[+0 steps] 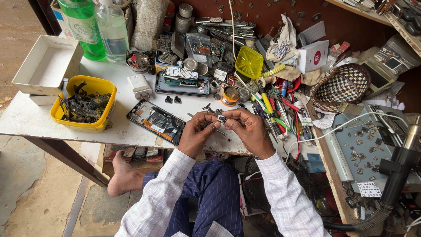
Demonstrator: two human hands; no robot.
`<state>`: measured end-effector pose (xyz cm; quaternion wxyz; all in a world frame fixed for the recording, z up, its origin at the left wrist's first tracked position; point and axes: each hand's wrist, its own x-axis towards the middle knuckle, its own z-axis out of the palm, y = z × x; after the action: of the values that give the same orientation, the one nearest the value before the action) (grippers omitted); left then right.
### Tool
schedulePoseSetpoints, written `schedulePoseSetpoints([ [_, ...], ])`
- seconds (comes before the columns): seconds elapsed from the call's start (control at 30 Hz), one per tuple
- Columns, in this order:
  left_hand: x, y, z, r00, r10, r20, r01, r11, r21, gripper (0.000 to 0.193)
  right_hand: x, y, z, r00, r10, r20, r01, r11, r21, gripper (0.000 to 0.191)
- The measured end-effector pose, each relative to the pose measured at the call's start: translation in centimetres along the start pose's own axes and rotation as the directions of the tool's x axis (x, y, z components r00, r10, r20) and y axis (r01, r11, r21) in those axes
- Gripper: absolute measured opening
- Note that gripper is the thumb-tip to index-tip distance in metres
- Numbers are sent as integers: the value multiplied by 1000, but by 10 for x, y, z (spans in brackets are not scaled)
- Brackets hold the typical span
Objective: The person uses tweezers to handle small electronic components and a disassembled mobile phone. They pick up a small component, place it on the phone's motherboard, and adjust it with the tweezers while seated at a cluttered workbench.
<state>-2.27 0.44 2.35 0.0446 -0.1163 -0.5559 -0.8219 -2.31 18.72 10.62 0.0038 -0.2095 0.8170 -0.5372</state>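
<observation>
Hands meet over the front edge of a cluttered white worktable: the left hand and right hand both pinch 1 small metallic component between fingertips, held just above the tabletop. The part is too small to identify, and the fingers cover most of it. Just left of the hands lies an opened phone, its circuitry exposed. Farther left, a yellow tub holds dark parts that cannot be told apart, beside an empty white box. A white charger plug lies behind the phone, near a second opened device. To the right, a bundle of coloured screwdrivers lies close to a woven basket. 2 clear bottles are cut off at the top edge. A black hose and nozzle rise at far right, their base out of view.
</observation>
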Motion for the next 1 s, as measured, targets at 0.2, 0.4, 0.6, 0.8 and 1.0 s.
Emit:
schedulePoseSetpoints([
  [0.2, 0, 0, -2, 998, 59, 12, -59, 998, 14, 24, 1, -1, 1, 1000, 3, -16, -3, 1000, -20, 27],
  [0.4, -6, 14, 1, 999, 50, 2, -49, 992, -116, 68, 1, -2, -1, 990, -21, -143, 39, 991, 125, 29],
  [0.6, -3, 20, 1, 1000, 12, -22, -15, 990, -138, 76, -3, 5, -11, 977, 100, -187, -46, 961, 272, 40],
  [0.8, -4, 13, -3, 999, 33, 28, -24, 965, -263, 41, -9, 11, -8, 978, 151, -142, -77, 902, 426, 38],
  [1.0, -11, 26, -1, 997, 26, 68, -14, 986, -168, 38, -23, 10, -8, 981, 181, -64, -96, 751, 654, 30],
])
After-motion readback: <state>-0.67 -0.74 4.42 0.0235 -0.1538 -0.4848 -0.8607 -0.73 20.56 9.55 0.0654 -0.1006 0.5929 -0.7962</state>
